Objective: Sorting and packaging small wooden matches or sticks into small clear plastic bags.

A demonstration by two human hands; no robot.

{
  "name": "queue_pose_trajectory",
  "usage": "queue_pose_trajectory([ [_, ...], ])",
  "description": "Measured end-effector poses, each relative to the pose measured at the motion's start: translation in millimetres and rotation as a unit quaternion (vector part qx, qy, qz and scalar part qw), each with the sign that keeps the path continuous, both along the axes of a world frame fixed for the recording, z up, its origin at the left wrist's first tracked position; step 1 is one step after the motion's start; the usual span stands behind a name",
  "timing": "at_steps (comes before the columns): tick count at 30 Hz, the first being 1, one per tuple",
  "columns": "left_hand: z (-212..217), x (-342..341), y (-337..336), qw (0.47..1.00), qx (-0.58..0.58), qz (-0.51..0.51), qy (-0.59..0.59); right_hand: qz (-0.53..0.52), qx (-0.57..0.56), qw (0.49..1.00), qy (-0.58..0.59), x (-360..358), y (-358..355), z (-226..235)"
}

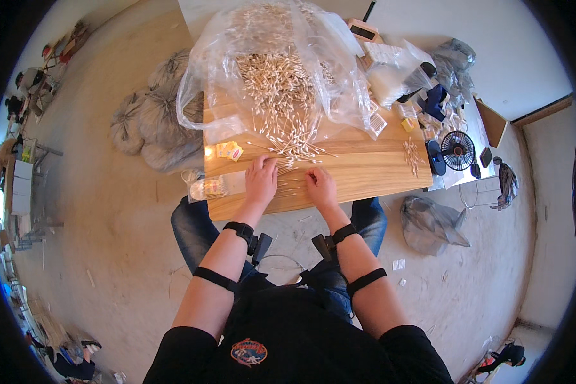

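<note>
A large clear plastic bag (339, 89) lies open on the wooden table (371, 163), and a heap of cotton swabs (275, 83) spills out of it toward me. My left hand (261, 181) rests on the tabletop at the near end of the spill, fingers stretched forward beside some loose swabs (290, 187). To the right of these swabs is my right hand (322, 187), its fingers curled in; whatever they may hold is hidden. Left of my left hand lies a clear packet of swabs (206, 188) with a yellow label. Yellow printed cards (228, 151) lie just beyond it.
A small scatter of swabs (413, 158) lies near the table's right edge. Beyond that edge stands a black fan (457, 150) on a cluttered side table. Grey full bags (166, 121) sit on the floor at left, and a grey plastic bag (434, 224) at right.
</note>
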State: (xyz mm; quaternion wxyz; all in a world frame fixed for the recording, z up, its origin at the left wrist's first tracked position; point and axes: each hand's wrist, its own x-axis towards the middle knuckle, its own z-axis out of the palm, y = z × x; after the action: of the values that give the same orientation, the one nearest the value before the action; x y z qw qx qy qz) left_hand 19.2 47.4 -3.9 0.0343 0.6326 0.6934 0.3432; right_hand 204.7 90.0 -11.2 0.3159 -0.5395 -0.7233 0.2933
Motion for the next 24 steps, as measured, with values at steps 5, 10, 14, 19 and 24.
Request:
queue_pose_trajectory([
  [5,-11,0,0,0.997,-0.063,-0.034,0.007,0.006,0.026,0.999,0.026,3,-6,-2],
  [10,-8,4,-16,0.995,-0.067,-0.078,0.018,-0.009,0.019,0.999,0.025,5,-7,-4],
  [14,-9,12,-28,0.984,-0.087,-0.095,0.126,-0.022,-0.018,0.999,0.031,3,-10,1],
  [19,-9,16,-43,0.974,-0.134,-0.124,0.136,-0.02,0.009,0.999,0.045,5,-11,-1],
  [24,-4,18,-45,0.972,-0.145,-0.133,0.132,-0.022,0.023,0.999,0.044,6,-11,-5],
])
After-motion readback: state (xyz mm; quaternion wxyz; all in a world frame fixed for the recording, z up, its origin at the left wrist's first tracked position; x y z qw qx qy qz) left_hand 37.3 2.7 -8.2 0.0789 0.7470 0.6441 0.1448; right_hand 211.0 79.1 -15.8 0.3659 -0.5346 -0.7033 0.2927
